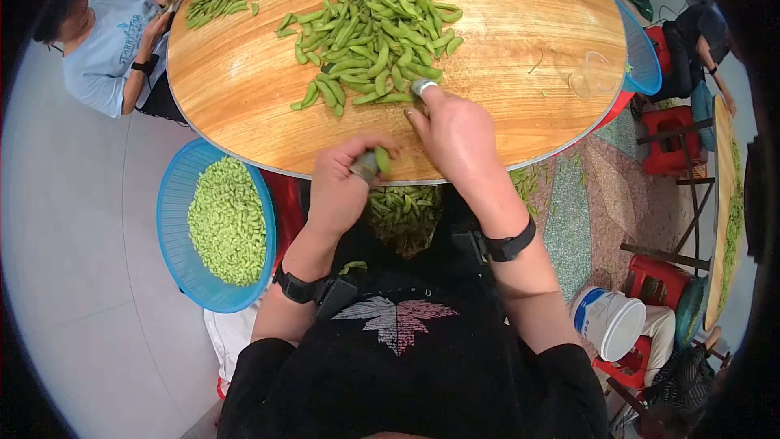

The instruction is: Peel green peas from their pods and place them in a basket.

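Observation:
My left hand (341, 177) holds a green soybean pod (382, 160) above the near edge of the round wooden table (244, 97). A dull grey guard (364, 166) covers one of its digits, and its fingertips are blurred. At the near right edge of a heap of soybean pods (372, 30), my right hand (460, 131) is over the tabletop. One of its fingers wears a shiny metal cap (421, 86). A second fingertip lies apart from that cap, and I see no pod between them.
Left of me, a blue plastic basket (167, 219) holds shelled beans (228, 225). Pods and husks (405, 210) lie below the table edge. A clear cup (591, 79) lies at right. A person (116, 42) sits at left; a white bucket (615, 323) stands at lower right.

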The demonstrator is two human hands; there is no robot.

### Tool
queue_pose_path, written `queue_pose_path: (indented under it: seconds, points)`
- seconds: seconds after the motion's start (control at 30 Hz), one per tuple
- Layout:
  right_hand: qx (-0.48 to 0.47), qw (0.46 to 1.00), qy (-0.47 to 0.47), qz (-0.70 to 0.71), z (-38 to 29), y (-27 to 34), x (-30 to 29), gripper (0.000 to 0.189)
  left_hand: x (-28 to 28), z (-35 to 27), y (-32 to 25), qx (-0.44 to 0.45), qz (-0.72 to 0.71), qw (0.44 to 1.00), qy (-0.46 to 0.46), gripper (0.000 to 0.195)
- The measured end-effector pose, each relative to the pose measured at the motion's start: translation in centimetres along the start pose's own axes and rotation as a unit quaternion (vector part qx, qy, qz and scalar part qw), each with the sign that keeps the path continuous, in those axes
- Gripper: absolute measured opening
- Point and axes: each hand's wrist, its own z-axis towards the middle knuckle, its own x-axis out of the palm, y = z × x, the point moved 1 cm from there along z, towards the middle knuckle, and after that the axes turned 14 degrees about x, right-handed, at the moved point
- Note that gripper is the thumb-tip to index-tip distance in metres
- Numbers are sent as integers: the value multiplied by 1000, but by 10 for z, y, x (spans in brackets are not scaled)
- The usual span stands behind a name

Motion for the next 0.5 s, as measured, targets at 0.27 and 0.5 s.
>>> queue_pose_path:
  seconds: [0.27, 0.5]
  points:
    - [52, 990, 26, 125, -4, -7, -5, 12, -8, 7, -4, -15, 50, 998, 38, 23]
    - [194, 740, 348, 542, -29, 6, -6, 18, -5, 29, 10, -70, -360, 930, 3, 24]
